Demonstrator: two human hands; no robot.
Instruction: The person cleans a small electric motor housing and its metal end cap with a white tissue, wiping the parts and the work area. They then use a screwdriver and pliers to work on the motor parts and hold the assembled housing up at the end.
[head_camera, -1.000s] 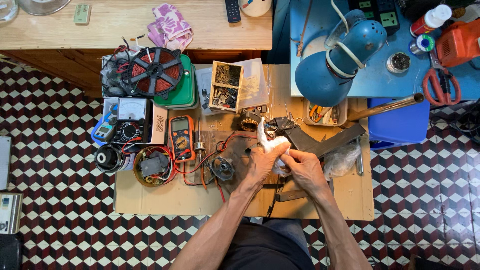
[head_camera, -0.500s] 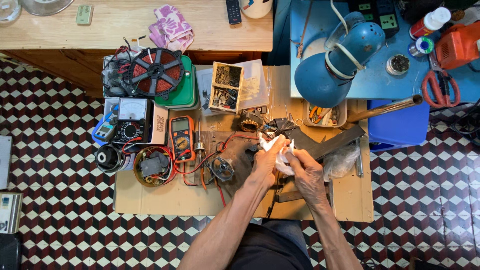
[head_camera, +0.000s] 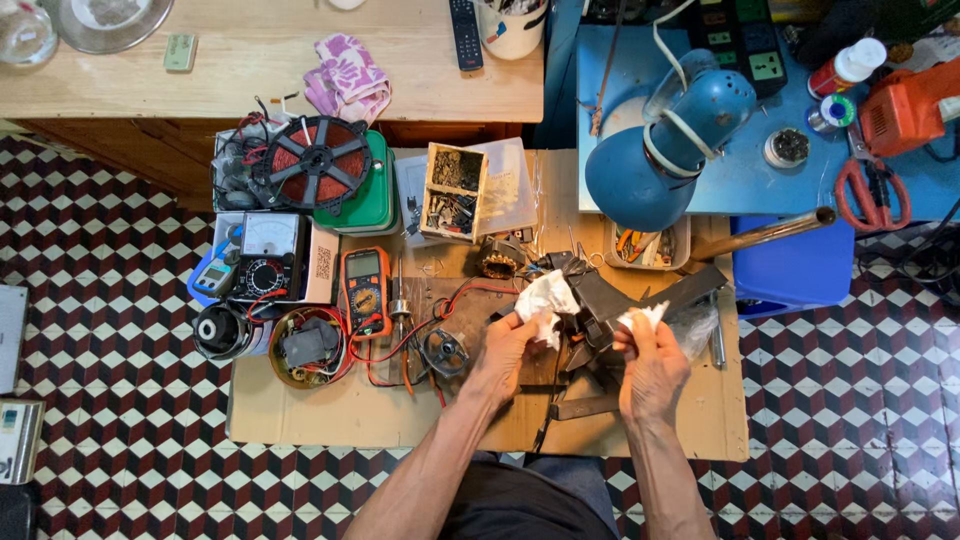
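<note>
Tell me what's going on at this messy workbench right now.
A person sits over a low board crowded with electronics. The left hand holds a crumpled white tissue, and the right hand pinches a smaller white wad, just apart. Between them lies a dark metal part. An orange multimeter sits to the left.

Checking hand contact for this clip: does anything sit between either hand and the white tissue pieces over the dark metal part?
Nothing visible does. The left hand pinches the larger white tissue wad directly, and the right hand pinches the smaller tissue piece. The dark metal part lies between and beneath them, not inside either grip.
</note>
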